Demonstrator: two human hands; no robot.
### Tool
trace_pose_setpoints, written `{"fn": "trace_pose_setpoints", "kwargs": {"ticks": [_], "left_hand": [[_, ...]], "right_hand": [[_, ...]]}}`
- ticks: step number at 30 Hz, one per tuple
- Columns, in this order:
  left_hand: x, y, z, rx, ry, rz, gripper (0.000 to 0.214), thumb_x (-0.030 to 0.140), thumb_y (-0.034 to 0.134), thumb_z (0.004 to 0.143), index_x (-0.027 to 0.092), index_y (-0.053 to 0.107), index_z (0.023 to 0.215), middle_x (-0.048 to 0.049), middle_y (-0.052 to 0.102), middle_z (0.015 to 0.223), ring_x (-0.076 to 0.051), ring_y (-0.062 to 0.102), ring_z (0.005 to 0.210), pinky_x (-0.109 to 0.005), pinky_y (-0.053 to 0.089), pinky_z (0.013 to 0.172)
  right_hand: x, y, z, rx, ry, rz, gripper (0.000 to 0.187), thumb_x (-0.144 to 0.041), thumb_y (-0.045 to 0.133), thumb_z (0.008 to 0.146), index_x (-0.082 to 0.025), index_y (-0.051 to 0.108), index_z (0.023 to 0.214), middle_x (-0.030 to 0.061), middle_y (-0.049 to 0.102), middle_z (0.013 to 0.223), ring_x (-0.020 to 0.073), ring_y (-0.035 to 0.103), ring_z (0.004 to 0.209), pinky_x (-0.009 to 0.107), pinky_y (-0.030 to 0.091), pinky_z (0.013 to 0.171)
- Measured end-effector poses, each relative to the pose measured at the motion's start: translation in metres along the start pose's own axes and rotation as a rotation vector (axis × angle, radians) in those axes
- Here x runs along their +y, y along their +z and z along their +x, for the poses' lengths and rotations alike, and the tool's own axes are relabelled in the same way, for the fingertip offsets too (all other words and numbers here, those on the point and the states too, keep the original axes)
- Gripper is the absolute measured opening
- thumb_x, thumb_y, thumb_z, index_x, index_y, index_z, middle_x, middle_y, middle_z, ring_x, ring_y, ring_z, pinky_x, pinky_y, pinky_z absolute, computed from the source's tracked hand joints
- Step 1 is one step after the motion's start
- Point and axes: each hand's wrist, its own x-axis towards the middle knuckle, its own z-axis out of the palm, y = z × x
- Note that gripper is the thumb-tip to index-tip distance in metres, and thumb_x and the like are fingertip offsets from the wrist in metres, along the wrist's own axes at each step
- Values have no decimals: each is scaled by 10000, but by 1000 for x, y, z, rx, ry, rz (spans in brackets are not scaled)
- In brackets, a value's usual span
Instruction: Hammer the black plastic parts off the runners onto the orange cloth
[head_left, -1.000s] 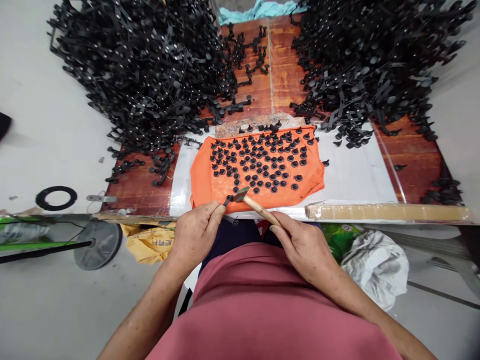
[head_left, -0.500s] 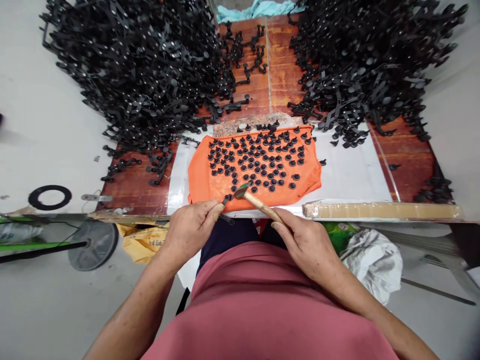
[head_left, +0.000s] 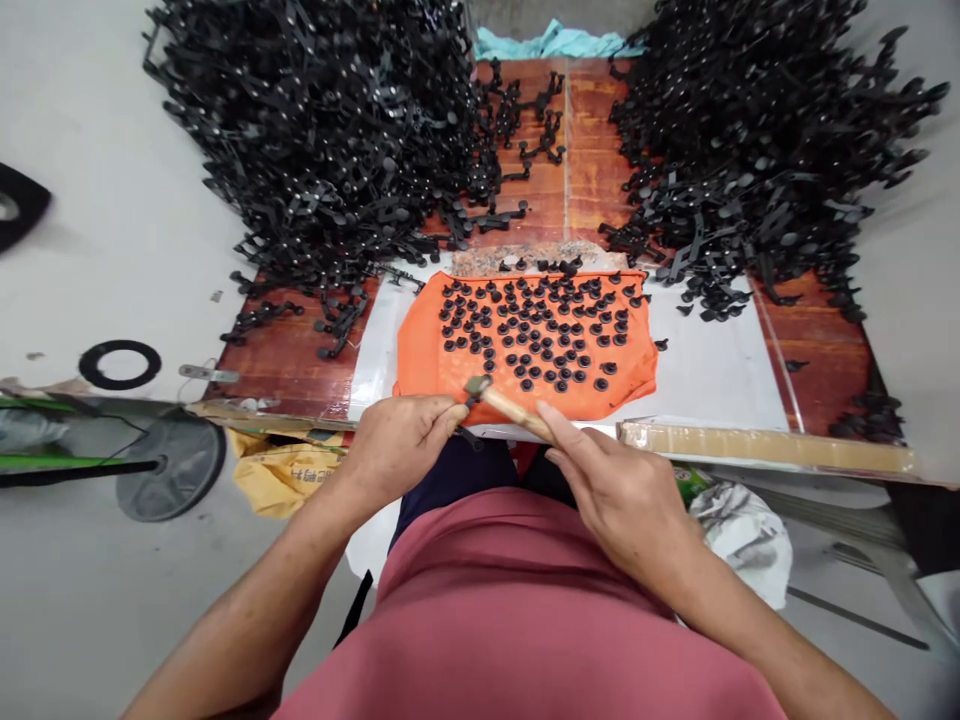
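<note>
My left hand [head_left: 401,440] pinches a small black part at the near edge of the orange cloth [head_left: 420,350]. My right hand [head_left: 615,490] grips the wooden handle of a small hammer [head_left: 510,405], forefinger stretched along it. The hammer's metal head [head_left: 475,386] rests right beside the pinched part. Several black round studs [head_left: 536,335] lie in rough rows on the cloth. The pinched part is mostly hidden by my fingers and the hammer head.
Two big heaps of black plastic pieces flank the wooden table: left heap [head_left: 330,140], right heap [head_left: 757,140]. A cardboard strip [head_left: 765,447] lies along the near edge. A black ring [head_left: 120,364], a yellow bag [head_left: 281,475] and crumpled plastic [head_left: 742,540] lie around.
The view has shifted, so the table sits further right and lower in the picture. The hammer head has come down closer to my left fingertips. Both hands keep their holds.
</note>
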Motion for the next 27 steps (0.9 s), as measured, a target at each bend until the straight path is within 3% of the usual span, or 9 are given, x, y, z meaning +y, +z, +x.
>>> {"fn": "trace_pose_setpoints", "kwargs": {"ticks": [3, 7, 11, 16, 21, 27], "left_hand": [[-2, 3, -1, 2, 2, 6, 421, 453, 343, 994, 212, 460, 670, -12, 572, 635, -161, 505, 610, -298, 244, 622], [-5, 6, 0, 10, 6, -32, 433, 466, 335, 996, 212, 436, 660, 0, 525, 608, -152, 471, 583, -299, 219, 607], [-6, 5, 1, -4, 10, -66, 427, 464, 338, 988, 212, 410, 650, 14, 464, 581, -144, 437, 561, -300, 208, 605], [-6, 4, 2, 2, 0, -80, 419, 463, 341, 987, 214, 393, 653, 23, 443, 578, -142, 423, 557, -297, 210, 604], [-7, 5, 1, 6, 7, -77, 425, 471, 336, 979, 215, 394, 644, 19, 452, 580, -145, 426, 562, -298, 209, 603], [-7, 5, 2, 10, -15, -76, 439, 497, 326, 977, 218, 393, 644, 15, 453, 591, -151, 424, 574, -298, 208, 604]], "right_hand": [[-1, 3, 1, -26, -7, -57, 480, -285, 440, 1086, -233, 483, 1561, 40, 752, 847, 185, 692, 636, 283, 493, 577], [-2, -1, 1, 71, -14, -6, 516, -273, 438, 1089, -254, 409, 1604, 55, 774, 951, 171, 717, 732, 266, 524, 674], [-2, -3, 3, -70, 14, -116, 491, -272, 427, 1084, -256, 471, 1573, 51, 774, 900, 179, 699, 650, 266, 474, 558], [-2, -8, 1, 18, 50, 17, 553, -272, 428, 1081, -288, 366, 1631, 78, 784, 1029, 186, 726, 786, 278, 550, 703], [0, -4, -1, -118, 59, -124, 532, -278, 421, 1076, -257, 423, 1607, 58, 766, 863, 198, 680, 629, 287, 491, 547], [-3, -6, 1, 4, 23, -88, 500, -277, 387, 1092, -239, 456, 1586, 76, 770, 919, 189, 709, 709, 276, 494, 618]]}}
